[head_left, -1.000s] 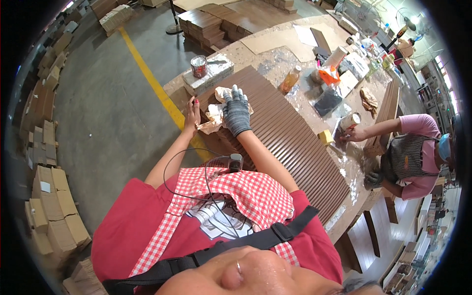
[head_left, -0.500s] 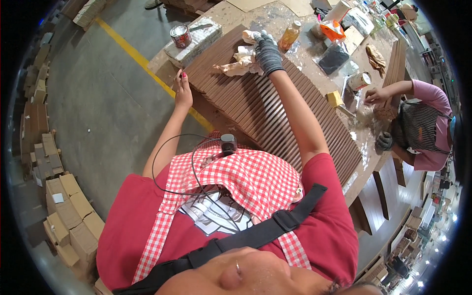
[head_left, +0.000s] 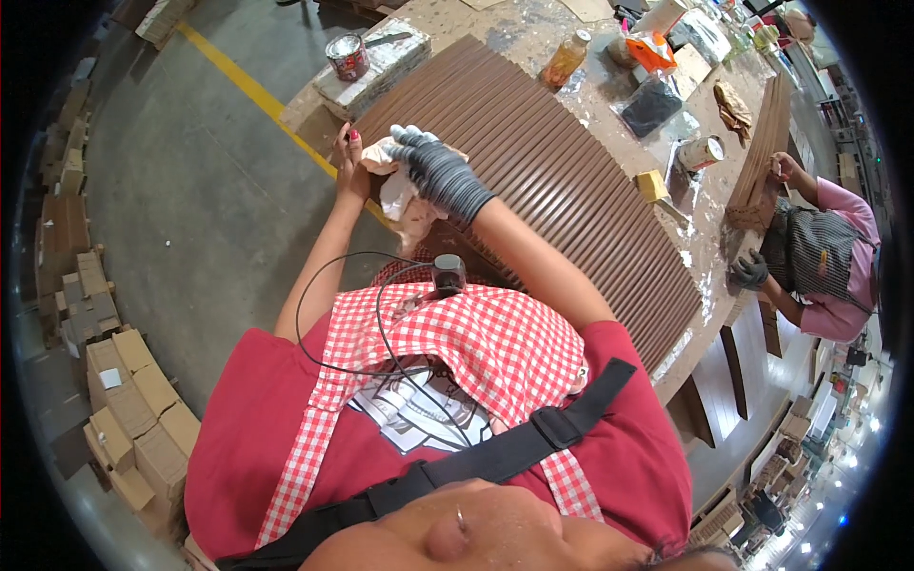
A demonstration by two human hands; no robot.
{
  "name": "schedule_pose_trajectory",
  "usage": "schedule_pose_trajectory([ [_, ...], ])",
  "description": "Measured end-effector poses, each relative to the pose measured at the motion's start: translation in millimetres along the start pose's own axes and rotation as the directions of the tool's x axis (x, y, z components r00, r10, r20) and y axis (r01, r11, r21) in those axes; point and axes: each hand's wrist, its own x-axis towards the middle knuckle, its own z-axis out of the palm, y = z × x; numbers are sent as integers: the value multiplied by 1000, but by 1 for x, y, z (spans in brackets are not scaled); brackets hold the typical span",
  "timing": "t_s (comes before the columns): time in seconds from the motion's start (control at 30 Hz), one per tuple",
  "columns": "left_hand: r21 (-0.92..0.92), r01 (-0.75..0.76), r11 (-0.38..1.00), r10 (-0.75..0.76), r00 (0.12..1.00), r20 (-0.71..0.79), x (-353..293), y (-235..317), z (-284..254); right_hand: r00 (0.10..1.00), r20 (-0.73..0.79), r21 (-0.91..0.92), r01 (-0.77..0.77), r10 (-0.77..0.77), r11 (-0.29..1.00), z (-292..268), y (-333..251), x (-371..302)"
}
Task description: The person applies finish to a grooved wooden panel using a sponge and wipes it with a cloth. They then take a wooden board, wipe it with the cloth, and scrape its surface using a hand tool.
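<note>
A wide brown ribbed panel (head_left: pixel 562 171) lies across the worktable, its dark grooves running side by side. My right hand (head_left: pixel 446 179), in a grey knit glove with pale fingertips, presses a crumpled cream rag (head_left: pixel 404 202) against the panel's near left edge. Part of the rag hangs over that edge. My bare left hand (head_left: pixel 351 169) grips the panel's left corner, with the thumb and fingertips showing and the rest of the grip partly hidden. Rag and left hand are very close together.
Beyond the panel stand an open paint can (head_left: pixel 347 57) on a paint-smeared block (head_left: pixel 381 74) and a bottle of amber liquid (head_left: pixel 566 59). A yellow sponge (head_left: pixel 651 186) and another can (head_left: pixel 701 153) sit at right. A co-worker (head_left: pixel 824 243) handles brown strips there.
My right hand has swept the rag from the panel's far side toward me and left, to the near edge. My left hand stays at the corner. The co-worker's bare hand has shifted.
</note>
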Motion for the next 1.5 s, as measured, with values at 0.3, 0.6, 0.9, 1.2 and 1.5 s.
schedule_pose_trajectory([
  [0.3, 81, 40, 996, -43, 999, 31, 4, 5, 4, 810, -543, -191, -376, 222, 907, -73, 158, 46],
  [0.6, -31, -24, 999, 24, 1000, -7, 2, -12, 7, 939, -172, -392, -341, 297, 854, -18, 74, 42],
  [0.9, -225, 49, 973, -15, 989, 149, 6, -32, -3, 998, -52, -49, -47, 45, 998, 1, -40, 15],
  [1.2, 32, 37, 999, -37, 999, 5, -2, -6, -8, 891, -369, -71, -309, 263, 948, -53, 86, 23],
  [1.5, 68, -57, 996, 58, 998, -5, 7, -23, -2, 821, -418, -227, -510, 390, 829, -51, 110, 29],
])
